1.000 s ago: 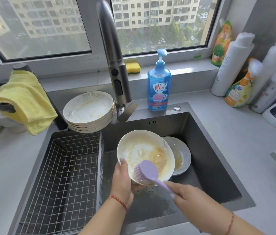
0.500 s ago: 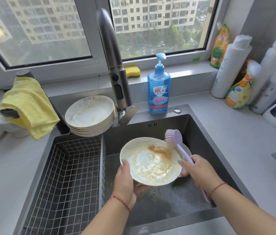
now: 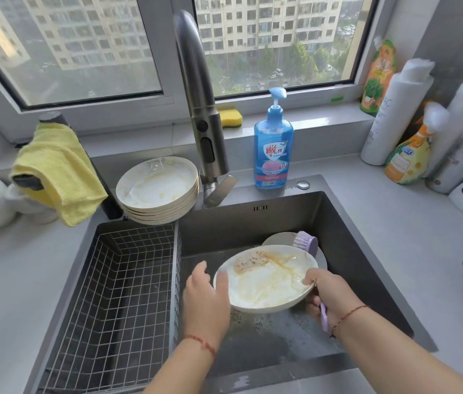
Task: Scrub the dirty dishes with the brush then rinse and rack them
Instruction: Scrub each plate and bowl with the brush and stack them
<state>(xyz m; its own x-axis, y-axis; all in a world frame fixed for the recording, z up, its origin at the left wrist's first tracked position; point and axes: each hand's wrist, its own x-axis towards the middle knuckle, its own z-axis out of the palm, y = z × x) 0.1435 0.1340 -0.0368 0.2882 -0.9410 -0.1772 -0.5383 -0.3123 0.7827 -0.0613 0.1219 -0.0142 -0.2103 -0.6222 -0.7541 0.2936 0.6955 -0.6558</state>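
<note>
Over the sink basin I hold a white plate smeared with brown sauce and foam, nearly level. My left hand grips its left rim, thumb on top. My right hand holds the purple brush by its handle, with the thumb resting on the plate's right rim. The brush head sticks out behind the plate's far edge, off the dirty face. A second dirty plate lies in the basin, mostly hidden behind the held one.
A stack of several dirty plates sits at the sink's back left corner beside the faucet. A wire rack basket fills the left basin. Blue soap bottle, yellow cloth, sponge and bottles line the back and right.
The brush left the plate's face and now lies behind and under its right side. My right hand came onto the right rim. The plate has levelled out.
</note>
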